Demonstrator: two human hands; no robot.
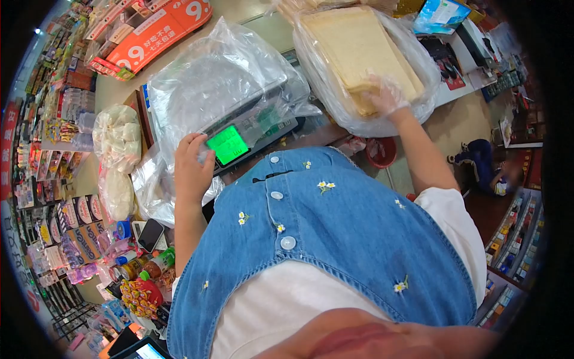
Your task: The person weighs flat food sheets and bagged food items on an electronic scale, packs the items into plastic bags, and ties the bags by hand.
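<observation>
My right hand, in a thin clear plastic glove, is at the near right edge of a stack of pale yellow tofu sheets. Its fingers appear to pinch the edge of the upper sheets, though the glove blurs them. The stack lies in a large clear plastic bag. My left hand is beside the lit green display of a weighing scale, fingers slightly curled and apart, holding nothing I can see. Clear plastic covers the scale's pan.
Bagged pale food sits left of the scale. A phone, bottles and packaged goods crowd the lower left. An orange price sign stands at the back, a monitor at the right. A red bucket is below; another person is farther right.
</observation>
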